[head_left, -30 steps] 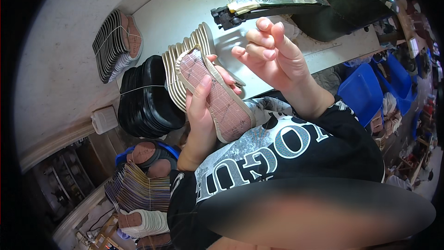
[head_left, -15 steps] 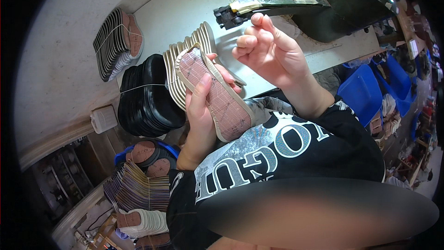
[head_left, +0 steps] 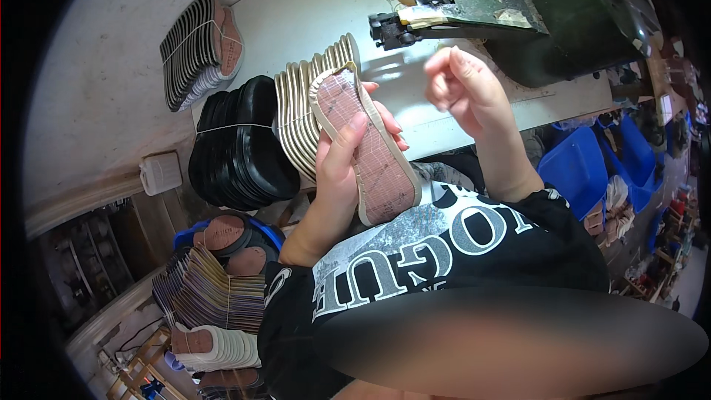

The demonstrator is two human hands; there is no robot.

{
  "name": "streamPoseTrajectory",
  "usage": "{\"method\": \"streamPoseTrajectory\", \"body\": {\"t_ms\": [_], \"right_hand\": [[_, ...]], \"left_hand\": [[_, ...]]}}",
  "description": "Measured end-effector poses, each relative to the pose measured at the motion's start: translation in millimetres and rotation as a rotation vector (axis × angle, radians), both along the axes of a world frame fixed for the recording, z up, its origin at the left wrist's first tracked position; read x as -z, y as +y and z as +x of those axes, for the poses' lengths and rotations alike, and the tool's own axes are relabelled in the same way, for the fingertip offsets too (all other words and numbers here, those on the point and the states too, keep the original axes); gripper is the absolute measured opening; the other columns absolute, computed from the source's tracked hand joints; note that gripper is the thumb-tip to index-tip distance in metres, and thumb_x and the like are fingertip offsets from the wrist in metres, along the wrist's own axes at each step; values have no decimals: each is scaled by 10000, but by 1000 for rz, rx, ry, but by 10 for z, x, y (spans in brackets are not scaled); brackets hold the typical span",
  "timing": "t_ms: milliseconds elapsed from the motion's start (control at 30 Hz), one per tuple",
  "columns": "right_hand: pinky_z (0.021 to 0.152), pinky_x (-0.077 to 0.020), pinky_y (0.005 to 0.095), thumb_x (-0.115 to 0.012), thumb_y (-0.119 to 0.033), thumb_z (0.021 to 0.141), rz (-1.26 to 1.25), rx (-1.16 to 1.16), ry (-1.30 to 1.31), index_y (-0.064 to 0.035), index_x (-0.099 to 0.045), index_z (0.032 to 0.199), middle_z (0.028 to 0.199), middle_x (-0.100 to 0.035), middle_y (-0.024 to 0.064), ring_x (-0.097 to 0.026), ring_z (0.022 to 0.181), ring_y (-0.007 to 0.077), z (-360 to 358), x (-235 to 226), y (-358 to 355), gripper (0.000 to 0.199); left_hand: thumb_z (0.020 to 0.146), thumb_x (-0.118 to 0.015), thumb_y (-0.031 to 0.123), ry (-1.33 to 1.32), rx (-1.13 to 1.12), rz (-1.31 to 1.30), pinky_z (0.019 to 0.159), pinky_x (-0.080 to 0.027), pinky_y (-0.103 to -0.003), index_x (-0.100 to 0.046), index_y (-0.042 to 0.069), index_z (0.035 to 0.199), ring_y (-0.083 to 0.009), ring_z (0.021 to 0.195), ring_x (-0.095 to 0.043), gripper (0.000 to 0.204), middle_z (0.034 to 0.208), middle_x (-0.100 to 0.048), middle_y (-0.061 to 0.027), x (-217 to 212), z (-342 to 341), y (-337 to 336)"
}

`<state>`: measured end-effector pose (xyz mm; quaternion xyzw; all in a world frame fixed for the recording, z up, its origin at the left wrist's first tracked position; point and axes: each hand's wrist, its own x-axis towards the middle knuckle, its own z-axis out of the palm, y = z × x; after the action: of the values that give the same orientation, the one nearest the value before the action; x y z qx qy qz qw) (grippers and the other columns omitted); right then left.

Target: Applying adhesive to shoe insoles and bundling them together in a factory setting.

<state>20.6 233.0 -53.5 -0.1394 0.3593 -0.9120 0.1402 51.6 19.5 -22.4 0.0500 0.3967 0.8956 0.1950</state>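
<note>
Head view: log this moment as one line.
left hand: holds pink sole | right hand: raised, contents unclear | nearby: beige stack, black bundle

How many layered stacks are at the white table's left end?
3: cream stack beside the left hand, glossy black stack further left, dark striped stack beyond; others may be hidden.

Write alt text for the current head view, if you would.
A person's left hand holds a brown, insole-shaped piece with a beige edge, while the right hand, loosely curled, hovers near a green machine on a white table. A beige bundle and a black bundle, each banded, sit left of the held piece.
</note>
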Motion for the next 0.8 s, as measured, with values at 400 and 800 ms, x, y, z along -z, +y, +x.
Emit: {"method": "streamPoseTrajectory", "body": {"t_ms": [400,800], "right_hand": [[915,-466,337,-531,-298,964,337,127,310,13,-600,1136,1149,-617,141,-620,964,147,-133,-22,-327,362],[688,-471,222,-419,-396,1008,-91,-462,-208,13,-545,1166,1011,-635,96,-584,815,101,-31,-189,-344,456]], "left_hand": [[995,-384,292,-95,-17,-50,714,-518,-316,-368,-7,1297,-206,761,-611,425,885,-573,-131,-15,30,39],[1009,-405,356,103,298,68,770,-511,-313,-335,-32,1355,-184,839,-609,525,937,-609,-138,-75,102,44]]}}
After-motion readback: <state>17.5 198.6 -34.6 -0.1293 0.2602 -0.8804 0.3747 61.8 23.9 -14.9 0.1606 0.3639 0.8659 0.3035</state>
